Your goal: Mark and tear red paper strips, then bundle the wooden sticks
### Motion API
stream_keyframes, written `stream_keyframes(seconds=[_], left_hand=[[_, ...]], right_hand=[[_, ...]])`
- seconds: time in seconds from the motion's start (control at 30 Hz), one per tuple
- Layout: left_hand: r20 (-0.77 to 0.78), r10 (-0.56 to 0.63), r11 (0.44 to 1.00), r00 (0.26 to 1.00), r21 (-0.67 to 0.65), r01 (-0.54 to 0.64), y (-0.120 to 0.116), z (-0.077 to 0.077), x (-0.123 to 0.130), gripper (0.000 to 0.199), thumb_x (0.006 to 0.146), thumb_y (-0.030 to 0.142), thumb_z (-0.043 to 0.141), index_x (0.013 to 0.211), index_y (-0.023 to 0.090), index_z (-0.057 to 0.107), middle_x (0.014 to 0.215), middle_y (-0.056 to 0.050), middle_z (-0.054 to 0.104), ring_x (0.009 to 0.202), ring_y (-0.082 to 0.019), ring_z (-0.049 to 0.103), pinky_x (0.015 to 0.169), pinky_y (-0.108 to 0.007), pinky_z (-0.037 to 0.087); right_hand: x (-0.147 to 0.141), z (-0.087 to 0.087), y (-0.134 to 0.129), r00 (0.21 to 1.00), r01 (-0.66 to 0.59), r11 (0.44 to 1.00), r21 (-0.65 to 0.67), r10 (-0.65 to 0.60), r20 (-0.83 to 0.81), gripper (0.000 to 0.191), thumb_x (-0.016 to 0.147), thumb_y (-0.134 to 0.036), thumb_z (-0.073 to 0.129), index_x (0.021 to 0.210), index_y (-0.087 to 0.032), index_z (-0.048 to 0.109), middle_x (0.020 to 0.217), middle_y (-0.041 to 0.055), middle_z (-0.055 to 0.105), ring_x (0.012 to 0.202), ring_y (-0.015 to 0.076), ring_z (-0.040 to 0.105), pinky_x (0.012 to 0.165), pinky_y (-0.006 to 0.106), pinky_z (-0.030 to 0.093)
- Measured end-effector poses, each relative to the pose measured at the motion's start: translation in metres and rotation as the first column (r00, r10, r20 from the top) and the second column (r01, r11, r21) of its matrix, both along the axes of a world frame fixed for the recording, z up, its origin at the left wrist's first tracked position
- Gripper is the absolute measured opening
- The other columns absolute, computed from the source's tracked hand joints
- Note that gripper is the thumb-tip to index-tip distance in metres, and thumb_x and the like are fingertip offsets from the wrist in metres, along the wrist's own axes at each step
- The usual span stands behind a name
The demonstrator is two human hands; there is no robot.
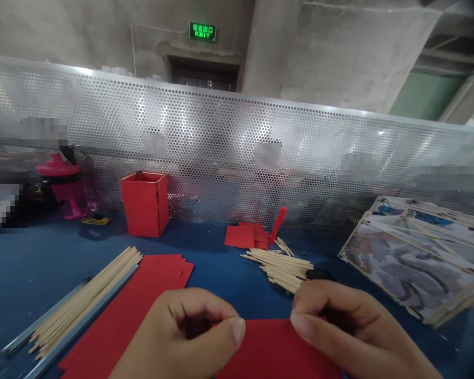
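Note:
A sheet of red paper point(274, 350) is pinched along its upper edge by both hands, low in the view. My left hand point(189, 331) grips its left part between thumb and forefinger. At the right part of the same edge, my right hand point(335, 321) is closed in a like pinch. The sheet's lower part runs out of the frame. Left of my left hand lies a stack of red paper strips point(130, 295). Just beyond my right hand is a loose pile of thin wooden sticks point(280, 266).
A red open-topped box point(144, 205) stands before the perforated metal screen point(205, 142). Left lies a bundle of wooden sticks point(90, 300) in a clear tray. Small red paper squares point(240, 237) lie mid-table. A paper-covered stick frame point(411, 252) is right, a pink object point(65, 184) left.

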State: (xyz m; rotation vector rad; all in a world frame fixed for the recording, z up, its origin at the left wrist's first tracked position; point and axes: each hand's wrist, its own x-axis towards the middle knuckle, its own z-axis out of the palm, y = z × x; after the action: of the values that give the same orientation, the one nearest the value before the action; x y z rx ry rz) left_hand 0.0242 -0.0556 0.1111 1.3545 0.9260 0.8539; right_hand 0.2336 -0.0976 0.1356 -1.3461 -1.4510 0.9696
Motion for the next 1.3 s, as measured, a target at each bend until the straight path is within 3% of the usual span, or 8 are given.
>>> stream_keyframes(seconds=[0.2, 0.4, 0.53, 0.63, 0.73, 0.83, 1.0, 1.3], left_hand=[[-0.021, 0.02, 1.0, 1.0, 0.022, -0.02, 0.003, 0.002, -0.005, 0.018, 0.071, 0.037, 0.068, 0.062, 0.021, 0.068, 0.054, 0.003, 0.064, 0.054, -0.011, 0.058, 0.051, -0.018, 0.046], [-0.025, -0.061, 0.992, 0.998, -0.11, 0.058, 0.006, 0.004, 0.001, 0.023, 0.069, 0.039, 0.066, 0.061, 0.019, 0.057, 0.047, 0.008, 0.051, 0.043, -0.007, 0.045, 0.045, -0.017, 0.036], [-0.05, -0.22, 0.946, 0.974, -0.257, 0.2, 0.01, -0.006, 0.008, 0.025, 0.064, 0.041, 0.066, 0.059, 0.02, 0.053, 0.04, 0.009, 0.043, 0.039, -0.006, 0.035, 0.041, -0.017, 0.022], [-0.029, -0.236, 0.935, 0.971, -0.28, 0.219, 0.015, -0.019, 0.013, 0.027, 0.063, 0.045, 0.065, 0.061, 0.021, 0.052, 0.044, 0.009, 0.041, 0.042, -0.007, 0.034, 0.043, -0.019, 0.025], [-0.095, -0.141, 0.988, 0.985, -0.077, 0.134, 0.019, -0.028, 0.016, 0.026, 0.07, 0.044, 0.062, 0.068, 0.02, 0.055, 0.059, 0.005, 0.051, 0.054, -0.01, 0.043, 0.052, -0.021, 0.033], [-0.263, -0.044, 0.988, 0.964, 0.128, 0.081, 0.019, -0.031, 0.016, 0.023, 0.075, 0.04, 0.057, 0.067, 0.019, 0.056, 0.067, 0.002, 0.056, 0.063, -0.012, 0.046, 0.058, -0.023, 0.034], [-0.335, -0.057, 0.991, 0.94, 0.096, 0.094, 0.011, -0.027, 0.02, 0.022, 0.072, 0.038, 0.056, 0.063, 0.019, 0.057, 0.06, 0.004, 0.051, 0.059, -0.013, 0.043, 0.055, -0.023, 0.032], [-0.299, -0.103, 0.981, 0.949, 0.13, 0.147, 0.007, -0.031, 0.021, 0.026, 0.076, 0.041, 0.052, 0.068, 0.018, 0.057, 0.063, 0.003, 0.049, 0.059, -0.012, 0.041, 0.05, -0.021, 0.028]], right_hand=[[0.009, 0.002, 0.003, 0.999, 0.036, 0.998, 0.06, -0.035, -0.022, 0.027, 0.074, -0.045, 0.07, 0.062, -0.023, 0.062, 0.058, -0.0026, 0.052, 0.049, 0.0105, 0.043, 0.042, 0.02, 0.036], [0.011, 0.012, 0.004, 0.886, -0.19, 0.981, -0.043, 0.19, 0.423, 0.016, 0.079, -0.04, 0.064, 0.077, -0.026, 0.07, 0.075, 0.0009, 0.067, 0.074, 0.0174, 0.059, 0.067, 0.024, 0.046], [0.007, 0.007, 0.008, 0.877, -0.304, 0.911, -0.28, 0.382, 0.292, 0.028, 0.074, -0.05, 0.067, 0.078, -0.022, 0.066, 0.07, -0.0009, 0.06, 0.067, 0.0136, 0.052, 0.056, 0.021, 0.037], [0.004, -0.005, 0.018, 0.881, -0.373, 0.848, -0.377, 0.452, 0.144, 0.03, 0.073, -0.047, 0.068, 0.072, -0.019, 0.056, 0.061, -0.0057, 0.045, 0.057, 0.0087, 0.038, 0.049, 0.02, 0.026], [0.003, -0.017, 0.029, 0.899, -0.328, 0.893, -0.309, 0.395, 0.189, 0.022, 0.078, -0.037, 0.063, 0.071, -0.019, 0.053, 0.061, -0.0065, 0.043, 0.056, 0.0081, 0.034, 0.05, 0.02, 0.025], [0.004, -0.025, 0.037, 0.897, -0.286, 0.93, -0.232, 0.345, 0.277, 0.013, 0.079, -0.028, 0.061, 0.073, -0.018, 0.057, 0.063, -0.005, 0.048, 0.058, 0.0089, 0.039, 0.052, 0.021, 0.029], [-0.004, -0.032, 0.036, 0.931, -0.287, 0.947, -0.146, 0.312, 0.189, 0.011, 0.077, -0.027, 0.062, 0.079, -0.017, 0.065, 0.069, -0.0016, 0.058, 0.063, 0.0109, 0.048, 0.058, 0.022, 0.036], [-0.012, -0.041, 0.035, 0.964, -0.215, 0.962, -0.168, 0.237, 0.119, 0.01, 0.07, -0.026, 0.061, 0.071, -0.017, 0.064, 0.062, -0.0027, 0.056, 0.058, 0.0101, 0.045, 0.055, 0.022, 0.034]])
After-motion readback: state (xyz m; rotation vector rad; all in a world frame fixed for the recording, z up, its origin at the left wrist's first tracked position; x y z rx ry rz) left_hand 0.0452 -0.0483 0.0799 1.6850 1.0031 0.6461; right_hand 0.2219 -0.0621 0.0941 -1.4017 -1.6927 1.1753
